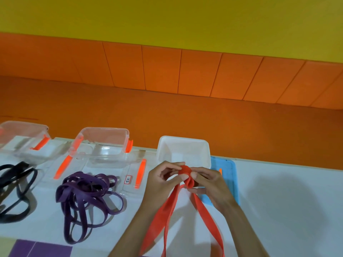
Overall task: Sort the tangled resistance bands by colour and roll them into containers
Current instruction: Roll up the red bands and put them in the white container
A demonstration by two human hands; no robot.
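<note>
A red resistance band (163, 217) is partly rolled into a small coil between my hands, and its two loose tails hang toward me over the table edge. My left hand (163, 179) pinches the coil from the left. My right hand (209, 184) pinches it from the right with thumb and fingers. Just behind the coil stands a white container (182, 145), open on top. A heap of purple bands (87, 197) lies left of my hands. Black bands (14, 190) lie at the far left.
Two clear containers (104, 143) (24, 140) with orange clips stand at the back left, a clear lid (130, 179) in front of the middle one. A blue lid (227, 180) lies under my right hand. The white table (287, 201) stretches right. An orange wall rises behind.
</note>
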